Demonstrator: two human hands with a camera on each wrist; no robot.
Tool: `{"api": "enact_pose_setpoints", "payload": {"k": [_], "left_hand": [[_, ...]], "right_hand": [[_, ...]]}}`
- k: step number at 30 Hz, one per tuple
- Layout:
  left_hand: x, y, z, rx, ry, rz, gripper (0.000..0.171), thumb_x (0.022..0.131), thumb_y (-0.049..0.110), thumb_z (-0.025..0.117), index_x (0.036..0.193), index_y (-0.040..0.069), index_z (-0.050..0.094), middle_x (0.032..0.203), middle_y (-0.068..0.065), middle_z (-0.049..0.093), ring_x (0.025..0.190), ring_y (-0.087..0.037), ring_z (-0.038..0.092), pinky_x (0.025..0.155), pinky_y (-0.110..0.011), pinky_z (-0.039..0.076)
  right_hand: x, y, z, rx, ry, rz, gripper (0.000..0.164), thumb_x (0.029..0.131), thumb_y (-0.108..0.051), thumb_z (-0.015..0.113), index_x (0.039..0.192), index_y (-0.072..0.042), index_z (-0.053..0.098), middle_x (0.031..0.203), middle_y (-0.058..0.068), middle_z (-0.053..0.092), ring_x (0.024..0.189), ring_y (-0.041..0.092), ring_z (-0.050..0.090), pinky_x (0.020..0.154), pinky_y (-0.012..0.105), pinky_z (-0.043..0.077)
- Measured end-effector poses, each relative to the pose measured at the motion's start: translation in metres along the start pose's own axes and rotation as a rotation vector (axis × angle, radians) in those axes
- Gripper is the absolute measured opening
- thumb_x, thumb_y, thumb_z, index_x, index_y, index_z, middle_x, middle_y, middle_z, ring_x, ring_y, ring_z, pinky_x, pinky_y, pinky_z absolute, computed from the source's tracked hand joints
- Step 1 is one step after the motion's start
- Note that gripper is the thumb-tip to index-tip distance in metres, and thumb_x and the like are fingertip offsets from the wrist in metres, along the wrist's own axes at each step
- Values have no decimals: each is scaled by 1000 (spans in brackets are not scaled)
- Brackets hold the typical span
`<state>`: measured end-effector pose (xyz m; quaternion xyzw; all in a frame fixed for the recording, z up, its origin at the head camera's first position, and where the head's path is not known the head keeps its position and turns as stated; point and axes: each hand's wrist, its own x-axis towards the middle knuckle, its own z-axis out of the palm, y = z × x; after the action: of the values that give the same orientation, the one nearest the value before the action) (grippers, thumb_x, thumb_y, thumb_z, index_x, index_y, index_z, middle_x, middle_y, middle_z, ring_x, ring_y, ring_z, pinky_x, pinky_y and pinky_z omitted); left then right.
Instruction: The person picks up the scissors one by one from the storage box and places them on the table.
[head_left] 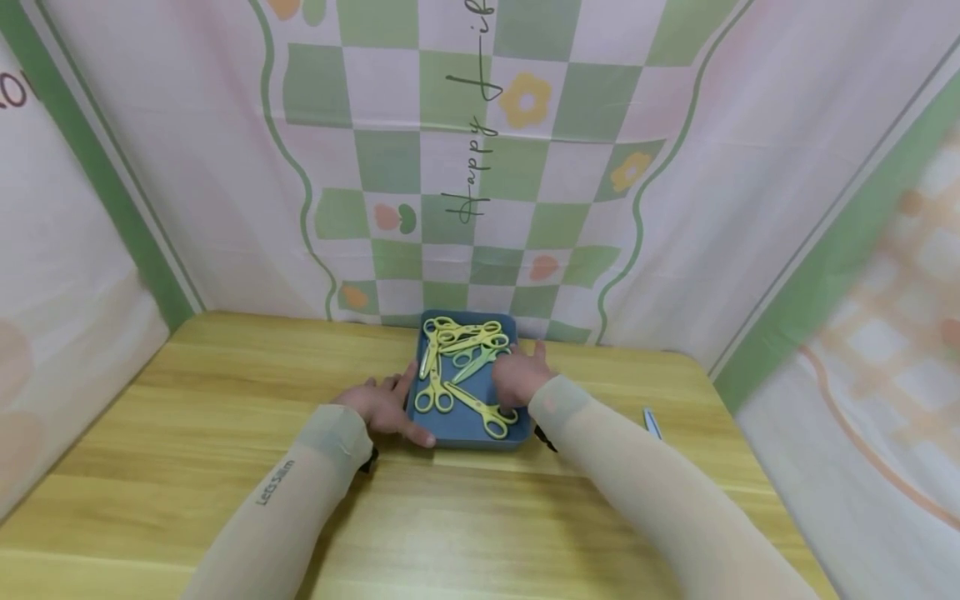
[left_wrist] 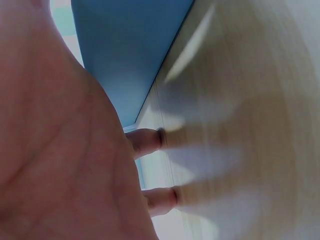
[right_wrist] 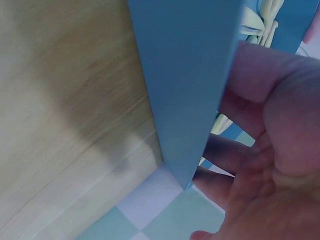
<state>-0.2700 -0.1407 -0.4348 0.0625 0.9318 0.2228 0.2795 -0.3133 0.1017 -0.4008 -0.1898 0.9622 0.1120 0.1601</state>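
Note:
A blue rectangular tray [head_left: 468, 429] on the wooden table holds several yellow scissors [head_left: 432, 392] and a pair of green scissors [head_left: 474, 364]. My left hand [head_left: 382, 406] lies along the tray's left side with thumb and fingers spread. In the left wrist view its fingertips come down to the tabletop beside the tray wall. Over the right rim, my right hand [head_left: 519, 379] reaches inside, close to the green scissors and to yellow scissors [head_left: 491, 419] at the lower right. The tray wall hides its thumb and index fingertips in the right wrist view; whether they pinch anything I cannot tell.
A slim light-blue pointed thing [head_left: 652, 423] lies on the table [head_left: 225, 400] at the right, partly behind my right forearm. A checkered curtain [head_left: 457, 167] hangs directly behind the tray, along the table's back edge. More printed cloth hangs at both sides.

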Motion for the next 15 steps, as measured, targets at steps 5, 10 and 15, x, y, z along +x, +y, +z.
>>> {"api": "enact_pose_setpoints", "payload": {"k": [5,10,15], "left_hand": [[-5,2,-2,-4,-4,4,147,54,81,78,160,30,-10,165,-11,9,147,-46,3,111,-66,12],[-8,3,-4,-1,-9,7,145,56,80,78,160,29,-10,165,-13,9,147,-46,3,111,-66,12],[-9,4,-4,-3,-9,11,147,54,81,78,160,28,-10,165,-13,9,146,-48,2,109,-69,12]], "right_hand": [[3,-1,3,11,2,16,10,77,-16,80,80,-18,70,140,6,57,146,37,21,106,75,-1],[4,0,4,7,0,8,6,82,-13,75,83,-17,70,139,6,57,146,37,21,105,75,1],[3,0,4,10,3,3,7,84,-12,72,90,-16,71,139,6,57,146,37,22,105,75,3]]}}
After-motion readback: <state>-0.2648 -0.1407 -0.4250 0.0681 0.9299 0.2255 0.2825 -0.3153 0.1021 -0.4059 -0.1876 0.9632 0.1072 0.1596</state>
